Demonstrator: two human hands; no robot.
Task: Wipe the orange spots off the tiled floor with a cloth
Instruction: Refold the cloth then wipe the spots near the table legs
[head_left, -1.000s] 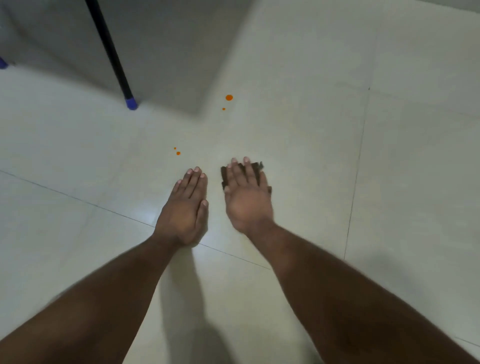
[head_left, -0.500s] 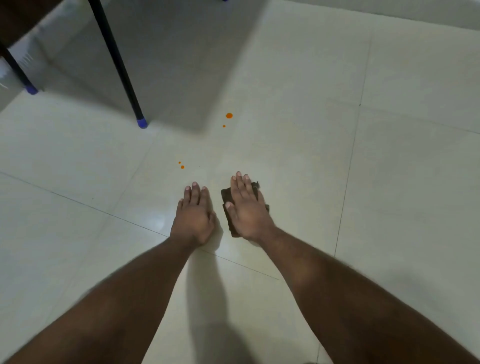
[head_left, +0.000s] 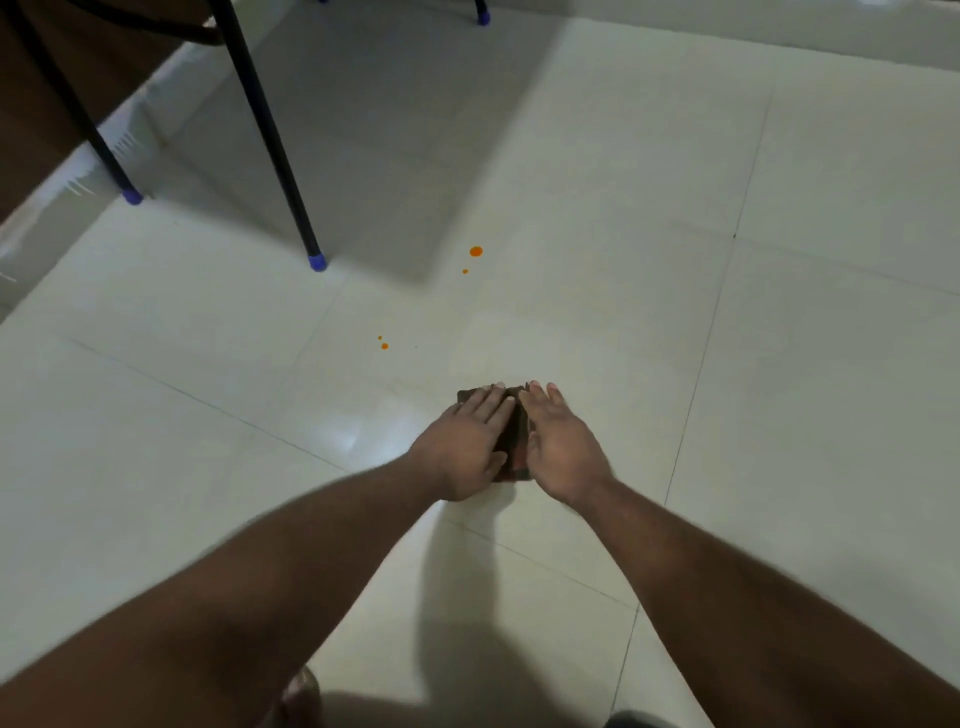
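Pressing flat, fingers straight: left hand and right hand on dark folded cloth; likely soft, light, best gripped at its edges.

We see our left hand and right hand both lying flat, fingers straight, on a dark folded cloth on the pale tiled floor. Beyond the cloth, apart from it, sit two small orange spots, and farther off two more. Black legs with blue feet stand toward the floor's far left.
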